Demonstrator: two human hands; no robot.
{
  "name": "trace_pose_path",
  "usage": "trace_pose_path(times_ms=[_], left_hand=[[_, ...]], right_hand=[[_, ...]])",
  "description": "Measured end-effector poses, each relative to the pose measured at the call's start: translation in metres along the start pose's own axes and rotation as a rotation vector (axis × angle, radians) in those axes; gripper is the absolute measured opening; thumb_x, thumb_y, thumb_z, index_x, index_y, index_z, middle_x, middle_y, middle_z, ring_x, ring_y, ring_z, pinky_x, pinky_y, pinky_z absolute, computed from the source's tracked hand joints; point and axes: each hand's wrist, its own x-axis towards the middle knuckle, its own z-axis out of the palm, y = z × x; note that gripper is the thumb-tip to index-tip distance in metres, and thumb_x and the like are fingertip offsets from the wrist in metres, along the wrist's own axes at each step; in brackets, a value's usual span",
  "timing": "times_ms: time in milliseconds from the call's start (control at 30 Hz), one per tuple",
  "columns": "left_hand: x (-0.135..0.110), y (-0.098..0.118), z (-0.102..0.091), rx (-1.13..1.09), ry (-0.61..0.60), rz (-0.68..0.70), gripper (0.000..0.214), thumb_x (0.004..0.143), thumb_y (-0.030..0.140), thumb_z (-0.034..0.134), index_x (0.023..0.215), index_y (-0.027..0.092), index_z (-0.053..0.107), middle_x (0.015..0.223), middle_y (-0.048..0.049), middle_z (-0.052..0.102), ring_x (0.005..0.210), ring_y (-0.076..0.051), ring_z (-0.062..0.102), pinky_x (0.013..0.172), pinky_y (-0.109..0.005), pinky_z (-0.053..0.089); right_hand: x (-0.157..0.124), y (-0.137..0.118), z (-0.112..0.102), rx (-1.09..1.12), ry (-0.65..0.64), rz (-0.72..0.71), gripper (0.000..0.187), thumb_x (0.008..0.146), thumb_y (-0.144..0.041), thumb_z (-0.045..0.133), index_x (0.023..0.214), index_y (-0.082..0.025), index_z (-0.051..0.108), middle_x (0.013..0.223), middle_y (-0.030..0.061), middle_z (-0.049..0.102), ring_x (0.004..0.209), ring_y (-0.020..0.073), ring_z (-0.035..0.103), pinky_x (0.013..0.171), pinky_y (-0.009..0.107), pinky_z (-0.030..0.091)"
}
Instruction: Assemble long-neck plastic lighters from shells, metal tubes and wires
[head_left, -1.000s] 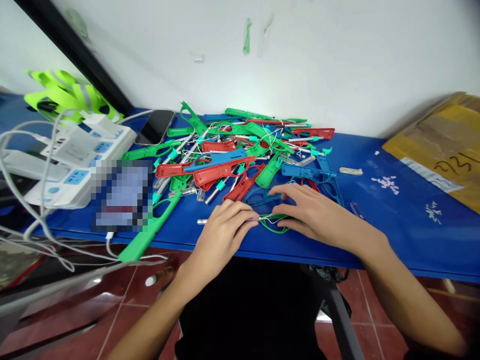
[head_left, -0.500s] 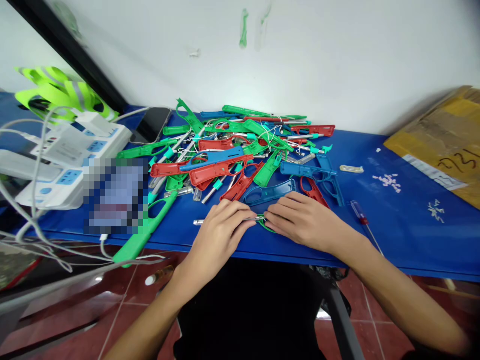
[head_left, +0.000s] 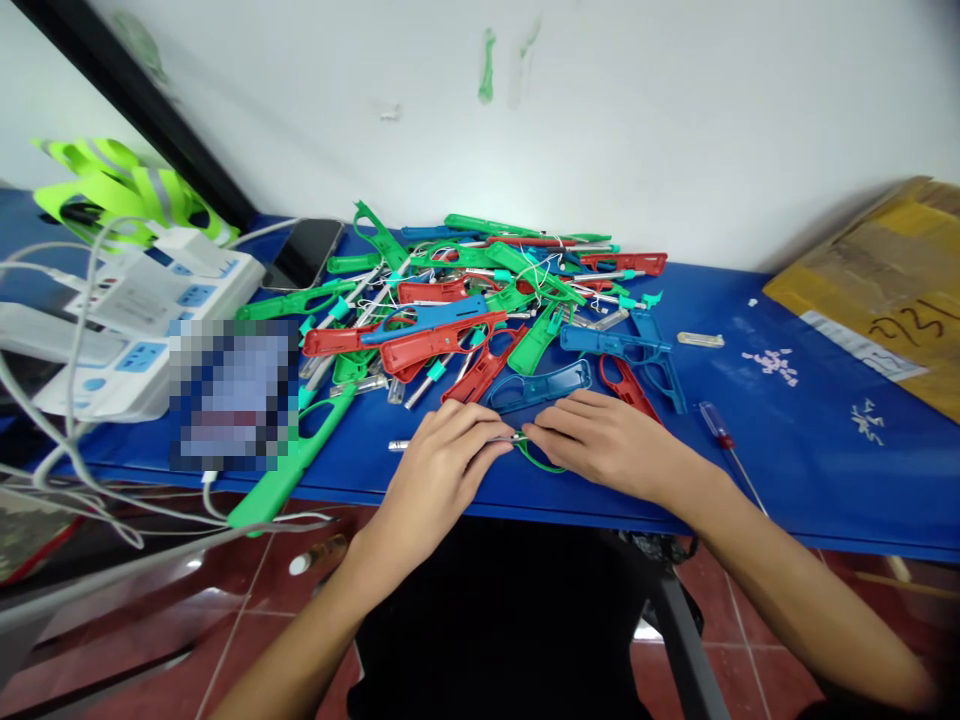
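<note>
Near the table's front edge, my left hand [head_left: 446, 455] is closed over a lighter with a silver metal tube [head_left: 398, 446] sticking out to the left. A green trigger loop [head_left: 541, 462] of the same lighter shows under my right hand [head_left: 596, 440]. My right fingers are pinched at the lighter's middle, close to the left fingertips. Whatever small part they grip is hidden. Just behind my hands lies a blue lighter casing [head_left: 540, 386], beside a red casing [head_left: 630, 385]. Beyond them is a pile of green, red and blue lighter halves, metal tubes and thin white wires.
A screwdriver [head_left: 718, 427], a clear plastic piece [head_left: 700, 340] and small white bits [head_left: 772, 365] lie to the right. A cardboard box [head_left: 862, 290] stands behind them. On the left are a power strip [head_left: 142, 350], a phone [head_left: 304, 252], a blurred-out screen [head_left: 236, 395] and a green casing [head_left: 289, 475].
My right fingers have shifted slightly at the lighter's middle, and more of the green loop shows. The left hand has barely moved.
</note>
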Motion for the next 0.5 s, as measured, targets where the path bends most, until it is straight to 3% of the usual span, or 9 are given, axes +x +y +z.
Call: trace_pose_path(times_ms=[133,367,500], left_hand=[[0.0006,0.0009,-0.0002,-0.002,0.001,0.002,0.011,0.110,0.023,0.066,0.117,0.022,0.074,0.114,-0.0036,0.078,0.102,-0.021,0.068,0.096,-0.041,0.052],[0.0015,0.0026,-0.0011,-0.001,0.005,0.002,0.012,0.111,0.024,0.064,0.116,0.022,0.075,0.113,-0.0043,0.079,0.101,-0.021,0.069,0.094,-0.040,0.053],[0.0009,0.0019,-0.0005,0.000,0.012,0.010,0.011,0.110,0.023,0.065,0.116,0.022,0.074,0.113,-0.0041,0.079,0.101,-0.021,0.068,0.094,-0.040,0.052]], right_hand=[[-0.0006,-0.0005,-0.0001,-0.009,-0.040,0.016,0.030,0.114,-0.010,0.041,0.117,-0.010,0.071,0.100,0.0101,0.077,0.085,0.0206,0.066,0.080,0.036,0.052],[-0.0015,0.0001,-0.0034,0.152,-0.091,0.119,0.029,0.111,-0.006,0.047,0.131,-0.010,0.067,0.109,0.0117,0.074,0.095,0.0225,0.068,0.085,0.036,0.059],[0.0008,-0.0015,-0.0024,0.177,-0.093,0.161,0.024,0.114,-0.015,0.049,0.126,-0.012,0.069,0.103,0.0090,0.072,0.089,0.0213,0.068,0.076,0.034,0.058]])
